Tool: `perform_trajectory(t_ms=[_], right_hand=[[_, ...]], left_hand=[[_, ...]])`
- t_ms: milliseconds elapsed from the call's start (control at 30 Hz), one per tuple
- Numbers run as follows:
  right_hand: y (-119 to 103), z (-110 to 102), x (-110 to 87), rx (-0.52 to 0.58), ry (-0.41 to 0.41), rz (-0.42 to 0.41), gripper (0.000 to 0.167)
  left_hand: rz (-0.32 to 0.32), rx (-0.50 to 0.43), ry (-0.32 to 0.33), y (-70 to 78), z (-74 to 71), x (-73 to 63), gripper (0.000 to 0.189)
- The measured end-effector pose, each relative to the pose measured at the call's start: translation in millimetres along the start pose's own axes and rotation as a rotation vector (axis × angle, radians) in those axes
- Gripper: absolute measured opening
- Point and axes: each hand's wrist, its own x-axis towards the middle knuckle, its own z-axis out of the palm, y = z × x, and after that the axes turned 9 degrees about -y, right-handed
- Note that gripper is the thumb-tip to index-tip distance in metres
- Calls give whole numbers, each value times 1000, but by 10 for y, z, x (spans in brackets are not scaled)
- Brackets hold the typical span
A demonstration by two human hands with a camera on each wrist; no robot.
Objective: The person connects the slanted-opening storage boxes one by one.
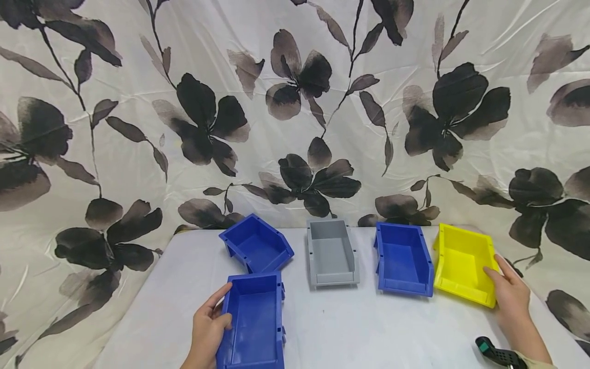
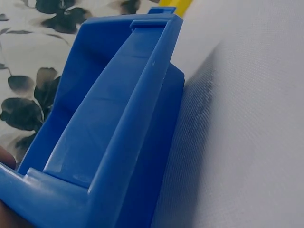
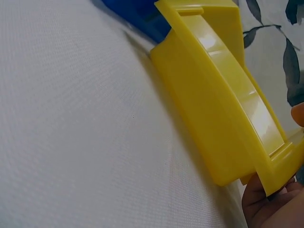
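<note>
My left hand [image 1: 208, 324] grips the left wall of a blue storage bin [image 1: 255, 323] at the near side of the table, thumb over the rim. In the left wrist view that blue bin [image 2: 109, 104] is tilted close over the white cloth, and only a bit of the hand shows at the left edge. On the far right, my right hand [image 1: 512, 296] pinches the right wall of a yellow bin [image 1: 465, 264], thumb inside. The right wrist view has the yellow bin [image 3: 204, 104] close over the cloth, with fingers beneath its corner.
Behind the held blue bin lies another blue bin [image 1: 258, 243], turned at an angle. A grey bin [image 1: 331, 251] stands at the back middle, and a third blue bin [image 1: 403, 259] stands beside the yellow one. White cloth [image 1: 350, 333] covers the table; a floral curtain [image 1: 295, 133] hangs behind.
</note>
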Motion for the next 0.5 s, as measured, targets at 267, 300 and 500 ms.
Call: perform_trajectory(t_ms=[267, 300, 500], right_hand=[[-6, -15, 4, 1, 8, -6, 60], [-4, -16, 6, 2, 8, -7, 60], [0, -27, 17, 17, -1, -5, 60]], left_hand=[[16, -1, -34, 18, 24, 30, 84], [19, -4, -38, 21, 24, 35, 83], [17, -53, -56, 18, 16, 65, 82]])
